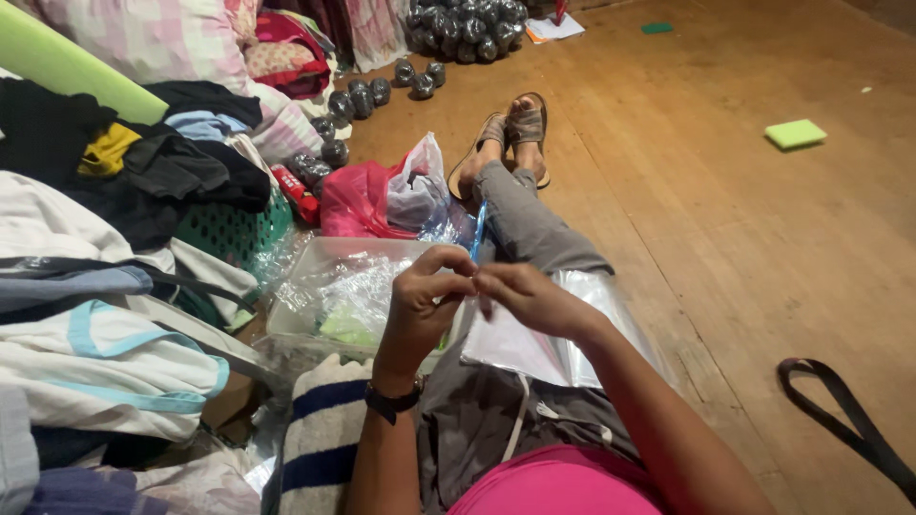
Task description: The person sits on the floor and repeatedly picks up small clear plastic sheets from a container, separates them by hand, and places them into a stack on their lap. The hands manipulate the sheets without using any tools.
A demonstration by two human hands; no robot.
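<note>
Both hands meet over the lap: left hand [425, 300] and right hand [530, 298] pinch together on what may be a thin blue plastic stick [478, 232], above a clear plastic bag [572, 348].

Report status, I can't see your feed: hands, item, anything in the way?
Left hand and right hand together, fingers pinching something small, can't tell what. Clear plastic bag on lap. Clear plastic tub close left.

A clear plastic bag [553, 343] lies flat across the lap.
</note>
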